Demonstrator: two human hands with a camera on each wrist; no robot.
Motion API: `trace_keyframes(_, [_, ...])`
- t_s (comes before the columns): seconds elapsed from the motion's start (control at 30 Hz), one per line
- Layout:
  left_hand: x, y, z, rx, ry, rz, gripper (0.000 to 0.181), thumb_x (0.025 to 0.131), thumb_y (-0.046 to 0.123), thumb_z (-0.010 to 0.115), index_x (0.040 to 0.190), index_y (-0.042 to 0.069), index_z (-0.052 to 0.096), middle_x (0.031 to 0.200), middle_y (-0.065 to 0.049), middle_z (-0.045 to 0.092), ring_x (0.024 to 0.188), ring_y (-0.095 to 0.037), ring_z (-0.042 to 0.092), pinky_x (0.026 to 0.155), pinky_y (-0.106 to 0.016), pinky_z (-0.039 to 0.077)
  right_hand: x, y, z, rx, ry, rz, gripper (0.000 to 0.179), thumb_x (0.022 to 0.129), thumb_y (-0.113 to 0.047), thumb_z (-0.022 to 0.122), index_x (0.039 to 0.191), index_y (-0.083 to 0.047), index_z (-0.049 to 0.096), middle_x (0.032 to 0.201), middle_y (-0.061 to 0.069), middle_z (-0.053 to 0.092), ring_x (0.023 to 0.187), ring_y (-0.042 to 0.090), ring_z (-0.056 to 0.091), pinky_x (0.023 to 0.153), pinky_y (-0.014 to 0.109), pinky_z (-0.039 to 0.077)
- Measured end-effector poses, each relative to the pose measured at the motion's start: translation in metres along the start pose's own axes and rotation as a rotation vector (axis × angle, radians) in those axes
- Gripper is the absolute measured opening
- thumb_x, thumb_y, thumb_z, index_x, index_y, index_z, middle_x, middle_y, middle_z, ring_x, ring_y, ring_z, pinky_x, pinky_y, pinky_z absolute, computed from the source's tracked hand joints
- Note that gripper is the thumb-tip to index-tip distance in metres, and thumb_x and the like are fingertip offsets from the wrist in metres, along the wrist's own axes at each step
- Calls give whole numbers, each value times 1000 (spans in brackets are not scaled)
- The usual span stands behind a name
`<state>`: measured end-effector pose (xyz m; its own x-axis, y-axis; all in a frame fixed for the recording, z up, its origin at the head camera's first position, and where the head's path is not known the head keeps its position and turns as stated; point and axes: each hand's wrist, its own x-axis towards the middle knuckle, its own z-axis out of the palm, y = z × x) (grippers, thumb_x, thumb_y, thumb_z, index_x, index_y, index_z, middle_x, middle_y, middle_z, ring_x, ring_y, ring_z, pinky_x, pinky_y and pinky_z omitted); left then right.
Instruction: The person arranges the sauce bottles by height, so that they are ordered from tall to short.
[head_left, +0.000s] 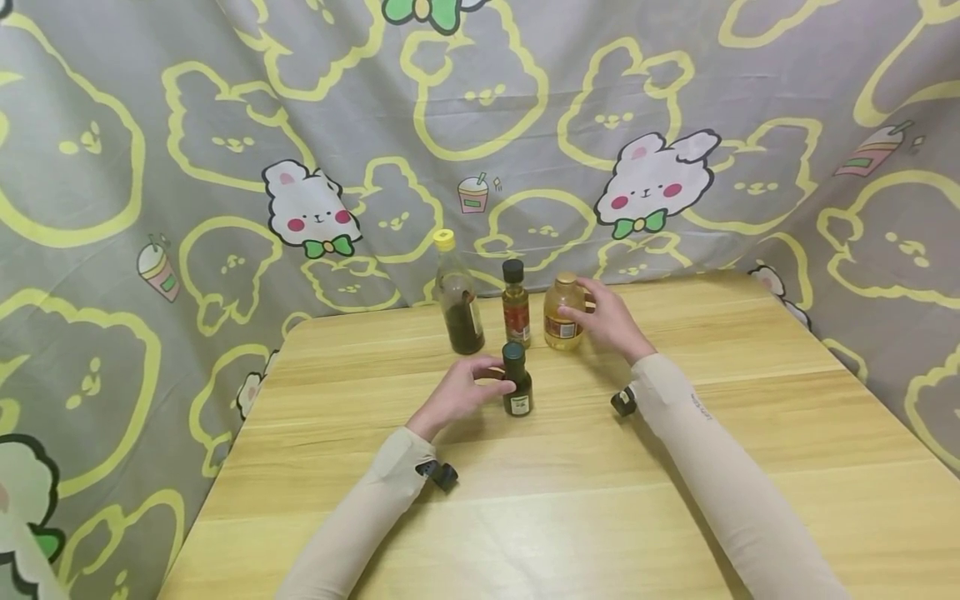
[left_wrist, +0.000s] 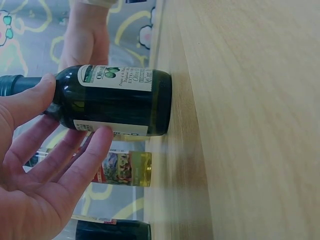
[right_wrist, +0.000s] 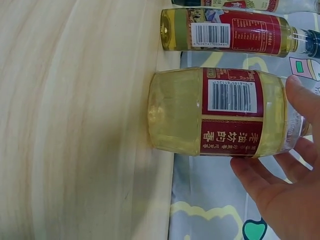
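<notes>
My left hand (head_left: pixel 465 389) holds a small dark green olive oil bottle (left_wrist: pixel 112 102) upright, thumb at its shoulder and fingers along the other side. Cream labels show on the glass. With thumb and fingers, my right hand (head_left: pixel 611 318) grips the upper part of a squat, barrel-shaped bottle of yellow oil (right_wrist: pixel 175 112). It has a red label with a barcode. Between the hands and further back stands a slim oil bottle (head_left: pixel 517 312) with a black cap and red label. To its left is a tall bottle of dark liquid (head_left: pixel 461 308) with a yellow cap.
All the bottles stand on a light wood-grain table (head_left: pixel 525 517). Behind it and along both sides hangs a grey curtain (head_left: pixel 360 100) printed with cartoon animals. A small black wrist camera (head_left: pixel 437 475) is strapped to the left sleeve, another (head_left: pixel 623 401) to the right.
</notes>
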<state>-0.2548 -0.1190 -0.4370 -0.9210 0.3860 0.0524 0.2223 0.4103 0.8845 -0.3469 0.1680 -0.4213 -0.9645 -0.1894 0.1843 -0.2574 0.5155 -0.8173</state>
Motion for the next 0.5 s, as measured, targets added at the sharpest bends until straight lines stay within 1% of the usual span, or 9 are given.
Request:
trace_keyframes(0.17, [0, 1, -1, -1, -7, 13, 37, 92, 21, 78, 126, 8, 71, 133, -10, 67, 120, -32, 66, 98, -42, 55, 1, 1, 0, 4, -7, 16, 76, 96, -36, 73, 158, -9, 35, 161, 20, 37, 140, 45, 46, 113, 59, 41])
trace_keyframes(0.37, [0, 0, -1, -1, -11, 11, 37, 92, 21, 79, 126, 9, 72, 131, -8, 69, 119, -31, 67, 99, -42, 54, 0, 1, 0, -24, -11, 16, 79, 96, -39, 72, 159, -11, 33, 162, 20, 35, 142, 46, 43, 114, 62, 38])
trace_keyframes(0.5, [-1, 0, -1, 1, -10, 10, 37, 92, 21, 78, 126, 9, 72, 130, -8, 69, 119, -31, 66, 99, -42, 54, -3, -2, -1, -24, 6, 16, 82, 96, -41, 72, 160, -13, 30, 163, 19, 34, 141, 45, 43, 113, 61, 40])
